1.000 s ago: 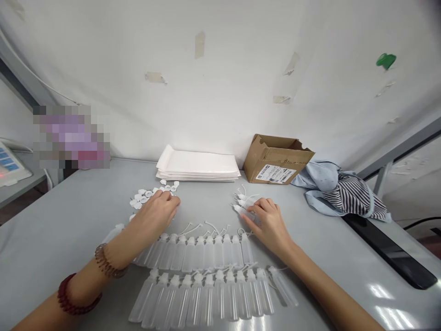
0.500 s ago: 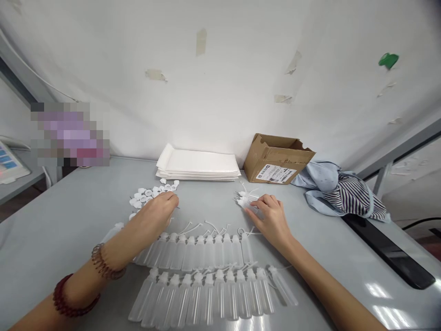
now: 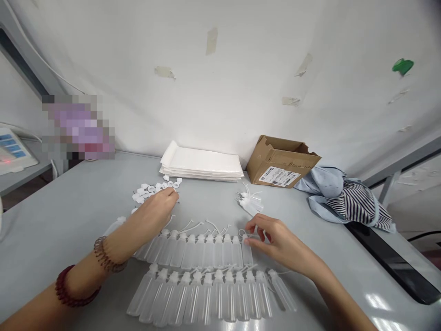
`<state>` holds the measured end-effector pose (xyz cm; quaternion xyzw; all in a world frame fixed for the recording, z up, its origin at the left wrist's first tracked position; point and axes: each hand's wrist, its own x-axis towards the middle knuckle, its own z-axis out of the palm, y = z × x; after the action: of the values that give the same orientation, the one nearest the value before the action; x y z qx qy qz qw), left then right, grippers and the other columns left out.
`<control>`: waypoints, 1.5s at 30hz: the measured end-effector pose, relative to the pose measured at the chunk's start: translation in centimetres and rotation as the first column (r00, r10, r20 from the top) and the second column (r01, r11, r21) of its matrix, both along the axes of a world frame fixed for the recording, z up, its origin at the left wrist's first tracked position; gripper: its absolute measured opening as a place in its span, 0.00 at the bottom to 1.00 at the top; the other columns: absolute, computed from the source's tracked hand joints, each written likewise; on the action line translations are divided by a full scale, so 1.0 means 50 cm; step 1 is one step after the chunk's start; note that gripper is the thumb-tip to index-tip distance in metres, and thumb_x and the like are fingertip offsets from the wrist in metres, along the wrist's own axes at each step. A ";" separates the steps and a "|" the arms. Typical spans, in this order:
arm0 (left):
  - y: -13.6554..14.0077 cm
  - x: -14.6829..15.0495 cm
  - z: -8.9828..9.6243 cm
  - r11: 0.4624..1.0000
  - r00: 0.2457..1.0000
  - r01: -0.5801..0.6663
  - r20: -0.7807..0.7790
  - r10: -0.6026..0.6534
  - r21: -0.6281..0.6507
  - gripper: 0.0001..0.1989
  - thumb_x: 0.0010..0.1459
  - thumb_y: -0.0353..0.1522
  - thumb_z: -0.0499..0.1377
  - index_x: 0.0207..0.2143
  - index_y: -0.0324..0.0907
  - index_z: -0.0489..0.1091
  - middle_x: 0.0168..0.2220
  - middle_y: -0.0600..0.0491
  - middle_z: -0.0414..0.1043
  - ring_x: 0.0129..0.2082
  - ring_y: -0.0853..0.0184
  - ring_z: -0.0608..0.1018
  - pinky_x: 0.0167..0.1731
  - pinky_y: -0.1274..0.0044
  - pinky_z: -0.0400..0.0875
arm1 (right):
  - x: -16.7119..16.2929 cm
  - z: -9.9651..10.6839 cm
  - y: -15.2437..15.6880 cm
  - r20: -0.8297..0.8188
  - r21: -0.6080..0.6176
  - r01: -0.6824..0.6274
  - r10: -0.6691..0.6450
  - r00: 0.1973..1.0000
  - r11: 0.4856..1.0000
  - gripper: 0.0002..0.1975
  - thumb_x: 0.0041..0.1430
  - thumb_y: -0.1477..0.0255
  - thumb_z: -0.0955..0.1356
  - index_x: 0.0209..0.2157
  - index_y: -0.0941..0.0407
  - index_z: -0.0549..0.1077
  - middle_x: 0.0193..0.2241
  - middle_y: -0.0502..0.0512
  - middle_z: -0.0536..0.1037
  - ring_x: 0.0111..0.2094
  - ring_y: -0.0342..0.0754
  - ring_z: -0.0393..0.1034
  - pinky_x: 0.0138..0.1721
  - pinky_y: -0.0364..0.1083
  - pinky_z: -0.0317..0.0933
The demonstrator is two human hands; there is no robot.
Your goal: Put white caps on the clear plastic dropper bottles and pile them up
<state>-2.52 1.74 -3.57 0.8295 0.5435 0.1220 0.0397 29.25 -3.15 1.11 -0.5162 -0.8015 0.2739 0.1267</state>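
My left hand (image 3: 156, 211) is closed in a pinch over the pile of white caps (image 3: 150, 188). A thin metal needle tip sticks out by its fingertips, and the white cap it belongs to is mostly hidden by the fingers. My right hand (image 3: 279, 241) has thumb and index finger apart, either side of the neck of the end bottle (image 3: 246, 255) in the upper row. Clear plastic squeeze bottles (image 3: 193, 253) with thin white tethers lie in that row, and a second row of bottles (image 3: 206, 299) lies nearer me. Some needle-capped bottles (image 3: 251, 203) rest beyond my right hand.
White padded envelopes (image 3: 203, 161) are stacked against the wall. To their right stands an open cardboard box (image 3: 279, 161). A striped and light blue cloth bag (image 3: 347, 193) lies beside a long black object (image 3: 389, 257) on the grey table (image 3: 86, 197).
My right hand has let go of the needle-capped bottles at the back and come nearer, to the end bottle of the upper row. The left hand stays pinched near the caps.
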 end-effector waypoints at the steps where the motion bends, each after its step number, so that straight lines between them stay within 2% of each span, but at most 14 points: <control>1: 0.000 0.000 0.000 1.000 1.000 0.000 0.000 0.000 0.000 0.13 0.52 0.21 0.46 0.33 0.40 0.69 0.34 0.47 0.69 0.28 0.63 0.73 0.28 0.73 0.64 | 0.002 0.004 -0.002 0.001 -0.020 -0.038 0.038 0.999 0.999 0.06 0.58 0.68 0.67 0.37 0.54 0.72 0.34 0.52 0.73 0.28 0.44 0.66 0.30 0.44 0.63; 5: 0.001 0.000 0.001 1.000 1.000 0.012 -0.010 -0.012 -0.001 0.14 0.52 0.21 0.46 0.33 0.39 0.69 0.35 0.47 0.69 0.30 0.62 0.73 0.29 0.73 0.65 | 0.008 0.013 -0.007 -0.001 -0.057 -0.131 0.131 0.991 0.990 0.15 0.55 0.65 0.70 0.44 0.52 0.70 0.42 0.53 0.71 0.35 0.46 0.68 0.37 0.46 0.65; 11: 0.000 0.000 0.002 1.000 0.999 0.027 -0.046 -0.028 -0.012 0.14 0.52 0.20 0.46 0.34 0.38 0.68 0.36 0.46 0.69 0.31 0.61 0.74 0.30 0.72 0.65 | 0.012 0.009 -0.003 0.007 -0.103 -0.152 0.154 0.988 0.983 0.29 0.50 0.62 0.73 0.52 0.52 0.66 0.51 0.56 0.66 0.50 0.52 0.65 0.49 0.50 0.63; 14: 0.000 0.001 0.003 1.000 0.998 0.021 -0.055 -0.021 -0.007 0.14 0.53 0.20 0.46 0.33 0.39 0.69 0.36 0.46 0.69 0.31 0.61 0.74 0.30 0.73 0.64 | 0.013 0.001 0.001 -0.004 -0.106 -0.169 0.170 0.985 0.980 0.30 0.49 0.61 0.74 0.53 0.54 0.66 0.52 0.58 0.67 0.53 0.54 0.63 0.52 0.52 0.61; 25: 0.002 0.001 0.006 1.000 0.996 0.023 -0.082 -0.024 -0.015 0.14 0.52 0.19 0.46 0.33 0.38 0.69 0.36 0.45 0.69 0.31 0.61 0.74 0.30 0.72 0.64 | 0.006 -0.008 0.010 -0.069 -0.096 -0.122 0.115 0.991 0.988 0.21 0.48 0.66 0.74 0.44 0.55 0.70 0.39 0.53 0.71 0.39 0.49 0.68 0.42 0.49 0.65; 33: -0.003 0.005 0.012 1.000 0.996 0.011 -0.089 -0.012 -0.009 0.14 0.55 0.21 0.45 0.36 0.37 0.69 0.37 0.44 0.69 0.32 0.59 0.74 0.31 0.70 0.67 | 0.003 -0.009 0.012 -0.073 -0.100 -0.126 0.119 0.990 0.987 0.20 0.48 0.65 0.74 0.43 0.54 0.71 0.37 0.52 0.70 0.37 0.48 0.67 0.40 0.48 0.65; 37: -0.023 0.031 0.041 0.996 0.997 0.010 -0.083 -0.002 0.089 0.13 0.60 0.26 0.45 0.41 0.35 0.67 0.41 0.41 0.68 0.40 0.54 0.72 0.35 0.66 0.68 | 0.004 -0.009 0.012 -0.078 -0.092 -0.127 0.120 0.990 0.988 0.18 0.49 0.66 0.74 0.42 0.54 0.72 0.37 0.52 0.69 0.37 0.47 0.67 0.40 0.48 0.64; 39: -0.047 0.068 0.064 0.982 0.997 0.082 -0.015 -0.081 0.169 0.12 0.62 0.27 0.45 0.41 0.36 0.67 0.42 0.42 0.68 0.43 0.55 0.71 0.38 0.67 0.68 | 0.005 -0.010 0.013 -0.086 -0.085 -0.132 0.125 0.988 0.988 0.18 0.48 0.65 0.74 0.41 0.54 0.72 0.36 0.52 0.70 0.37 0.47 0.67 0.39 0.47 0.65; 41: -0.077 0.119 0.086 0.958 0.960 0.255 0.085 -0.268 0.133 0.11 0.64 0.28 0.45 0.39 0.38 0.67 0.41 0.45 0.68 0.41 0.60 0.71 0.39 0.71 0.68 | 0.005 -0.012 0.015 -0.096 -0.079 -0.139 0.131 0.987 0.987 0.19 0.47 0.65 0.75 0.41 0.55 0.72 0.36 0.52 0.70 0.36 0.47 0.67 0.39 0.47 0.65; 43: -0.108 0.172 0.098 0.890 0.878 0.453 0.148 -0.454 0.045 0.09 0.63 0.27 0.48 0.36 0.39 0.67 0.37 0.48 0.69 0.37 0.64 0.71 0.36 0.73 0.69 | 0.006 -0.013 0.017 -0.101 -0.070 -0.143 0.136 0.986 0.987 0.18 0.47 0.65 0.75 0.40 0.55 0.72 0.35 0.52 0.70 0.36 0.47 0.67 0.38 0.46 0.65; 45: -0.130 0.217 0.098 0.819 0.814 0.574 0.106 -0.571 -0.003 0.05 0.61 0.27 0.52 0.33 0.39 0.68 0.34 0.49 0.69 0.35 0.63 0.71 0.32 0.73 0.68 | 0.007 -0.014 0.018 -0.102 -0.058 -0.146 0.139 0.985 0.988 0.16 0.49 0.68 0.74 0.40 0.55 0.73 0.34 0.51 0.70 0.35 0.47 0.67 0.38 0.46 0.64</control>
<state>8.33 -4.78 1.31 0.9466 0.2684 0.1362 0.1160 29.60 -2.26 0.41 -0.4474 -0.8199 0.3332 0.1286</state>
